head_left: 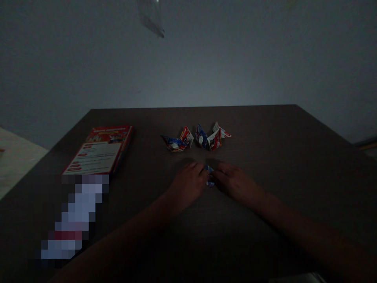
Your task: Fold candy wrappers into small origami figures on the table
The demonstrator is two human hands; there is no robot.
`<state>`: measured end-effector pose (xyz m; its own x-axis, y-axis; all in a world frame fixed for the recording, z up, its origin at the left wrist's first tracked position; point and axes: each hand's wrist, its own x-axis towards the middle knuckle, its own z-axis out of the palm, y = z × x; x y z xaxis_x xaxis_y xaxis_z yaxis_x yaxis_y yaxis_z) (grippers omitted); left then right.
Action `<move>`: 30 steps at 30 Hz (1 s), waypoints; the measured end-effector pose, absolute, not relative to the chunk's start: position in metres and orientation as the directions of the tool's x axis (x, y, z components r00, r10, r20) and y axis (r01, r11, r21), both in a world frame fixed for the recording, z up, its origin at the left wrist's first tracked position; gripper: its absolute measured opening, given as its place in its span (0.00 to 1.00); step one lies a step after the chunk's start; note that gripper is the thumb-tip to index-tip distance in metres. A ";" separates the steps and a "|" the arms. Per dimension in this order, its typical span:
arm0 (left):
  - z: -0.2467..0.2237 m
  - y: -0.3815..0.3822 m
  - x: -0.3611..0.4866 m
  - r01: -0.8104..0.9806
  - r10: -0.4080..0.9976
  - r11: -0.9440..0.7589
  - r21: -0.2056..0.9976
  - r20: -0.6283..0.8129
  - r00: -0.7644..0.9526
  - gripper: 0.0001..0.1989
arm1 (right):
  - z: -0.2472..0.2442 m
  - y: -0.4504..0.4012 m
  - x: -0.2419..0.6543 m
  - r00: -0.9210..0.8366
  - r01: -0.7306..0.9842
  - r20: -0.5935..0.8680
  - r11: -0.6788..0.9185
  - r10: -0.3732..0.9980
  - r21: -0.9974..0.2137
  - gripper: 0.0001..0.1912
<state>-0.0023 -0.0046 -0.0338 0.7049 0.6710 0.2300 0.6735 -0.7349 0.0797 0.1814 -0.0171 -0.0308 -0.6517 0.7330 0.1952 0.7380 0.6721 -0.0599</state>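
Observation:
Between my two hands lies a small piece of blue printed paper (210,175), low against the table and mostly covered by fingers. My left hand (191,181) is closed on its left edge, fingers bent. From the other side my right hand (232,179) presses or pinches its right edge. Just beyond the hands stand two folded paper shapes with pointed ends. The left folded paper (178,142) is blue and red; the right folded paper (210,138) is blue, white and red.
The dark wooden table (265,137) reaches back to a grey wall (235,51). At the left lies a red and white printed box or book (97,151). A blurred-out pale screen-like area (73,220) sits nearer. Something clear (150,17) hangs on the wall. The light is dim.

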 end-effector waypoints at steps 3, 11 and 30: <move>-0.035 -0.004 -0.001 0.680 0.680 -0.727 0.099 0.237 0.693 0.10 | -0.032 -0.016 0.179 -0.640 0.745 0.208 0.664 0.740 -0.067 0.07; -0.034 -0.003 -0.003 0.665 0.703 -0.710 0.231 0.287 0.651 0.08 | -0.031 -0.016 0.180 -0.591 0.773 0.185 0.617 0.785 -0.148 0.07; -0.026 0.002 0.001 0.708 0.781 -0.615 0.347 0.148 0.606 0.09 | -0.026 -0.009 0.178 -0.486 0.746 0.153 0.500 0.860 -0.439 0.06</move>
